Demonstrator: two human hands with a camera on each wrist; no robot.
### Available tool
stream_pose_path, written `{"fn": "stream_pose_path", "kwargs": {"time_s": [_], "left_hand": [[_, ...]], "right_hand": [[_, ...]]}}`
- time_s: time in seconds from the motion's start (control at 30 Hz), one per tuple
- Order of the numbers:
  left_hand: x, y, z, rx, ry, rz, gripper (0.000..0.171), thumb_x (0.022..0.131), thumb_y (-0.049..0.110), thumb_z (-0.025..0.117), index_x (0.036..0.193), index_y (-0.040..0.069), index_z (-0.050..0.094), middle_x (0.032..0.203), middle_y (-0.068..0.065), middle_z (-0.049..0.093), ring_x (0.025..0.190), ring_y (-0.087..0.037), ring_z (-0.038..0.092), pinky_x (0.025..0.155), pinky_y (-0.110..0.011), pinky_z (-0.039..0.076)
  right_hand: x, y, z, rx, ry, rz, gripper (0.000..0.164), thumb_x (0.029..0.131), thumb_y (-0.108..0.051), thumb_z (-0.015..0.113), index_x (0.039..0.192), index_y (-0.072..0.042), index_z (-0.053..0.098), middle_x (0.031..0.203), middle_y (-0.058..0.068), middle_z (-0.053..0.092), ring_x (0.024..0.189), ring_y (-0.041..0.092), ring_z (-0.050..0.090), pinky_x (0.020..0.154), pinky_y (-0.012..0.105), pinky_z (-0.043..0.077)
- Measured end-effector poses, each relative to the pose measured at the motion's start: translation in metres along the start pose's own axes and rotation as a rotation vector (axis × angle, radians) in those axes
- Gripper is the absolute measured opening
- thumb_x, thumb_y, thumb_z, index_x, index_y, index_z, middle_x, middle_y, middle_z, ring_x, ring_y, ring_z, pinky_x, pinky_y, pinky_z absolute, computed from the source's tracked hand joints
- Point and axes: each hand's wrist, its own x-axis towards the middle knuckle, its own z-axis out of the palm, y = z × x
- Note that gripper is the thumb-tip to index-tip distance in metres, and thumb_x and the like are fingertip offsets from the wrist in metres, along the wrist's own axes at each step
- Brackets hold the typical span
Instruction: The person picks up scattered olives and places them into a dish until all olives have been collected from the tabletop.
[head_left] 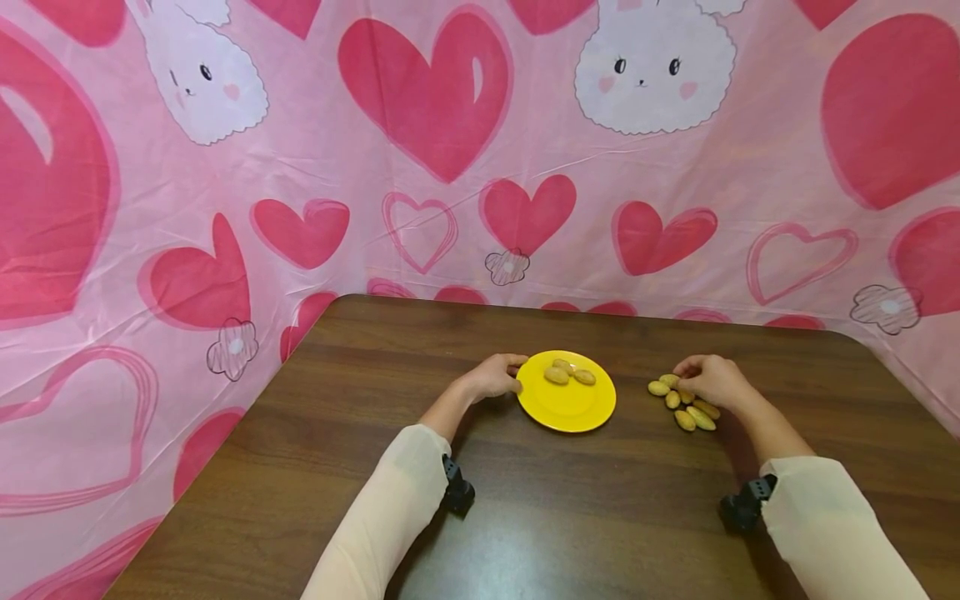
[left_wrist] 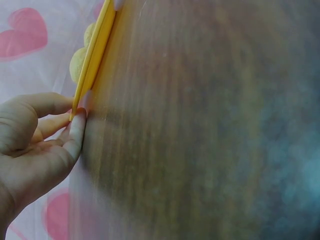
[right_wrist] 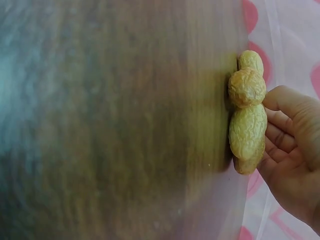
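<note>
Closest in, two pale sleeves (head_left: 390,500) (head_left: 840,517) come forward over the desk (head_left: 337,417), a small black camera (head_left: 457,487) at the left cuff and another (head_left: 742,504) at the right, each set on the inner side, likely so that it looks along to the fingers. Further out, toward the desk's right edge, loose peanuts (head_left: 701,418) lie bunched on the wood, within easy reach of that arm. Level with them, about midway between the desk's side edges, sits a yellow plate (head_left: 564,410), flat on the wood with a gap between it and the bunch. The left hand (head_left: 491,377) pinches the plate's left rim, the thumb on one face and fingers on the other, presumably to steady it while leaving the rest of the dish uncovered. The right hand (head_left: 716,383) reaches in at the far side of the bunch, fingertips down among the nuts; whether they are clamped on one I cannot tell, as the peanuts hide the tips in the wrist view. A few served peanuts (head_left: 557,376) rest together toward the plate's far side. Past the desk's far edge and rounded back corners hangs a pink cloth (head_left: 360,217).
</note>
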Motion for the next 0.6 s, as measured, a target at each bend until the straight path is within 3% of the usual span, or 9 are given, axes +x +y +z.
{"fn": "stream_pose_path", "kwargs": {"time_s": [0.27, 0.6], "left_hand": [[0.0005, -0.0008, 0.0003, -0.011, 0.002, 0.009, 0.059, 0.082, -0.002, 0.06, 0.138, 0.002, 0.042, 0.124, -0.014, 0.054, 0.096, -0.021, 0.051, 0.081, -0.029, 0.047], [0.0014, -0.001, -0.0004, -0.007, -0.002, -0.007, 0.059, 0.083, -0.001, 0.061, 0.139, 0.003, 0.041, 0.125, -0.014, 0.053, 0.096, -0.022, 0.051, 0.084, -0.029, 0.047]], "right_hand": [[0.0018, -0.0015, 0.0052, 0.031, 0.027, 0.025, 0.021, 0.079, -0.018, 0.068, 0.088, 0.001, 0.064, 0.075, 0.003, 0.06, 0.067, 0.015, 0.052, 0.058, 0.029, 0.044], [0.0011, -0.0053, 0.0065, -0.008, 0.076, 0.023, 0.02, 0.076, -0.015, 0.068, 0.086, 0.001, 0.062, 0.074, 0.004, 0.06, 0.067, 0.017, 0.052, 0.058, 0.03, 0.043]]}}
